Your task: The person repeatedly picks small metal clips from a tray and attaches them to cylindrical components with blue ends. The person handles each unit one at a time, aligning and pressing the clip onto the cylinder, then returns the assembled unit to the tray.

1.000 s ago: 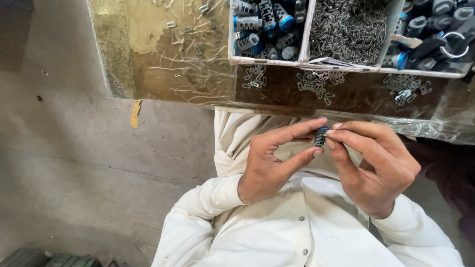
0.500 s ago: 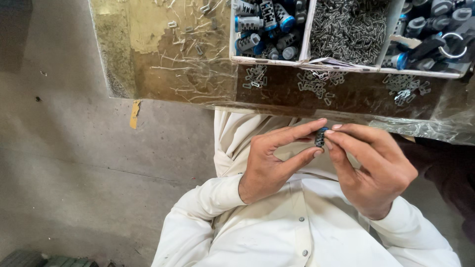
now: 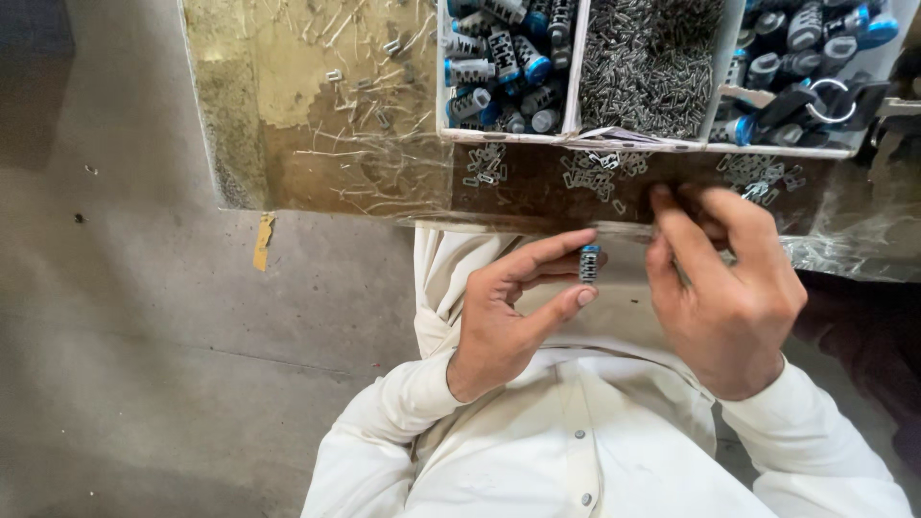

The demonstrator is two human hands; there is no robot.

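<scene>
My left hand (image 3: 513, 312) pinches a small blue and grey cylindrical part (image 3: 589, 263) between thumb and fingers, held over my lap in front of the workbench. My right hand (image 3: 726, 278) is apart from it now, its fingers reaching up to the bench's front edge (image 3: 537, 223), near several small metal clips (image 3: 593, 173) scattered there. Whether the right fingertips hold a clip cannot be seen. I wear a white long-sleeved shirt (image 3: 576, 441).
A white divided tray (image 3: 576, 67) sits on the bench: blue and grey cylinders (image 3: 504, 62) on the left, small metal pins (image 3: 652, 58) in the middle, more cylinders (image 3: 796, 58) on the right. Thin wires litter the stained benchtop (image 3: 317, 115). Grey concrete floor (image 3: 134, 336) lies left.
My right hand has let go of the small cylinder and moved up and right to the bench edge. My left hand keeps the cylinder, almost in the same place.
</scene>
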